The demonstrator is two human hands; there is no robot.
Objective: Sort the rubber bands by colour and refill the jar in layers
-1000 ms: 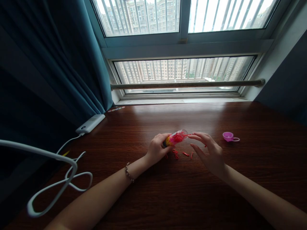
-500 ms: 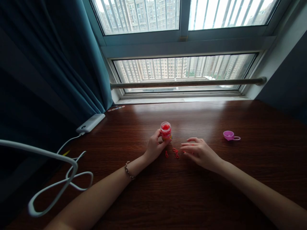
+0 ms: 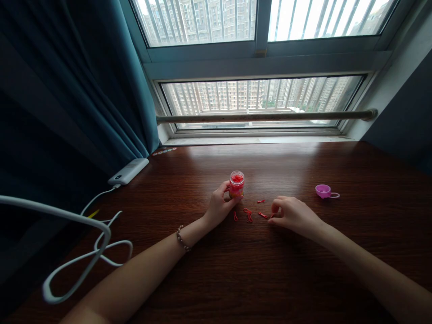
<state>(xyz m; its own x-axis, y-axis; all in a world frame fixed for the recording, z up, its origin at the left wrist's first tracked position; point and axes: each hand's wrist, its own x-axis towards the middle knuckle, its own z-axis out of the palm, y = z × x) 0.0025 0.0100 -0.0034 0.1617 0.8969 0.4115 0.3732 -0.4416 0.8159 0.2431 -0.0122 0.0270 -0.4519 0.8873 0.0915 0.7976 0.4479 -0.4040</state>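
My left hand [image 3: 221, 201] is wrapped round a small clear jar [image 3: 236, 185] standing upright and uncapped on the table, with small red bands inside. Several red rubber bands [image 3: 249, 215] lie loose on the wood between my hands. A single folded band [image 3: 235, 216] rests just below the jar, and another [image 3: 261, 201] lies a little to its right. My right hand [image 3: 292, 214] is low over the table with thumb and fingers pinched at a red band [image 3: 272, 216], which mostly hides behind the fingertips.
A pink cup-shaped lid with a loop [image 3: 323, 191] sits to the right. At the left are a white power strip [image 3: 128, 172] and a looping white cable [image 3: 77, 219]. A blue curtain [image 3: 135, 99] hangs beside the window, and a metal rail [image 3: 266, 118] crosses the window.
My right hand has moved right and its fingers have closed from spread to a pinch, uncovering bands on the table. The left hand stays on the jar.
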